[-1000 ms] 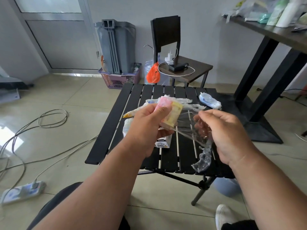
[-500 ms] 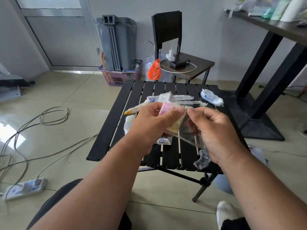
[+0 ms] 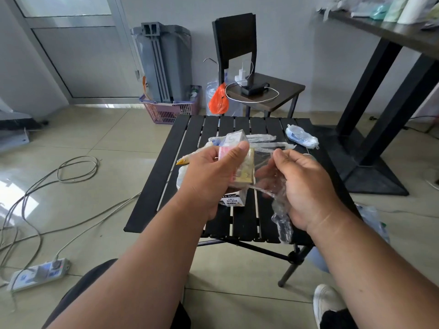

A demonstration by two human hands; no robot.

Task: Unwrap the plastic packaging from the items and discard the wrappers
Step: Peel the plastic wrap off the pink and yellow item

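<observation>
Tiled floor and a small black slatted table (image 3: 166,160) lie under both hands. Above the table, the left hand (image 3: 209,174) grips a pink and yellow packet (image 3: 244,169), thumb pressed across its top. Just beside it, the right hand (image 3: 306,186) pinches the clear wrapper (image 3: 278,200), which trails down below the palm. To finish cleanly, I would hold the packet steady and draw the film sideways away from it, gathering the loose tail into the palm. More wrapped items (image 3: 301,138) lie beyond the hands.
</observation>
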